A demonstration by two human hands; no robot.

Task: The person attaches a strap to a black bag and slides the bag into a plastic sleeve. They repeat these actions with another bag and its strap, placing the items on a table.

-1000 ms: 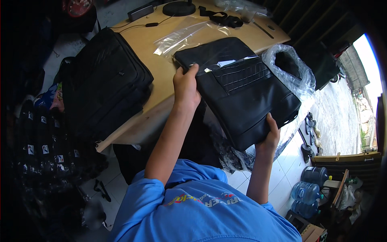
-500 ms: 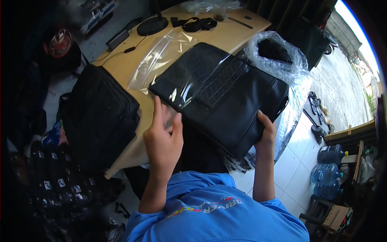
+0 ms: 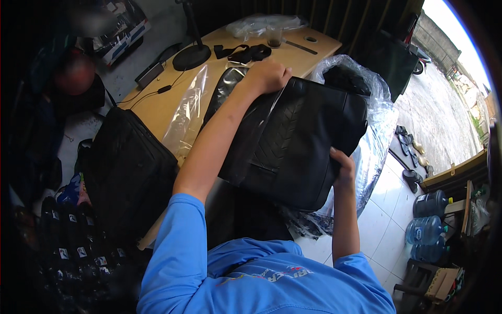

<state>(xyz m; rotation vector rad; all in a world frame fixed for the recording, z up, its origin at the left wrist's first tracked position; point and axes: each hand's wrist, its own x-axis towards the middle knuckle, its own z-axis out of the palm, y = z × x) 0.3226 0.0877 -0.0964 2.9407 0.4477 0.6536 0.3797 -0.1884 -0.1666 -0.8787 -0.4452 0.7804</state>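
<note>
A black leather-look bag (image 3: 319,125) with a quilted panel lies tilted in front of me, over the near edge of the table. Clear plastic sleeve (image 3: 185,118) covers its left end and spreads loose beyond it. My left hand (image 3: 269,77) reaches across to the far side, its fingers closed on the sleeve's edge against the bag. At the near right edge of the bag, my right hand (image 3: 342,167) grips with the thumb on top; its other fingers are hidden underneath.
Another black bag (image 3: 128,167) stands at the left. On the wooden table (image 3: 225,39) are black straps (image 3: 243,53), a round stand base (image 3: 192,57) and a cup (image 3: 274,37). Crumpled clear plastic (image 3: 381,104) lies right. Water jugs (image 3: 424,228) are on the floor.
My left hand has moved from the near left corner to the far edge and closed on the plastic. The sleeve now reaches further along the bag; the right hand keeps its hold.
</note>
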